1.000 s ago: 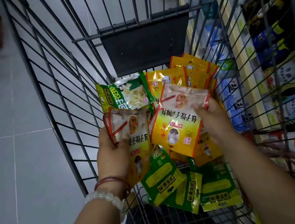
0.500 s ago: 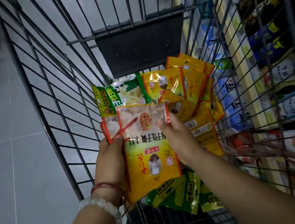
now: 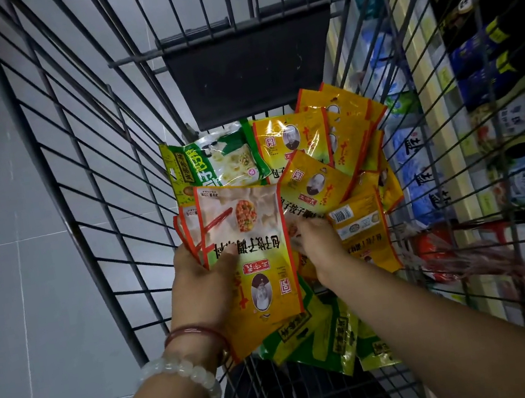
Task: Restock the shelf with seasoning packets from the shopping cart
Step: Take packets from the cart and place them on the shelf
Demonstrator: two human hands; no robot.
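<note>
Left hand [image 3: 198, 279] grips a stack of yellow seasoning packets [image 3: 251, 256] over the cart [image 3: 86, 193] — thumb across the top one's front, fingers behind. Right hand [image 3: 317, 245] is down in the loose packets [image 3: 315, 169] in the basket, fingers curled among them — can't tell if it's pinching one. Shelf [image 3: 479, 93] sits just right of the cart.

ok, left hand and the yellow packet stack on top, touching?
Touching. The head view shows the left hand gripping the yellow packet stack: its thumb lies across the top packet's face and its fingers wrap behind the stack's left edge.
</note>
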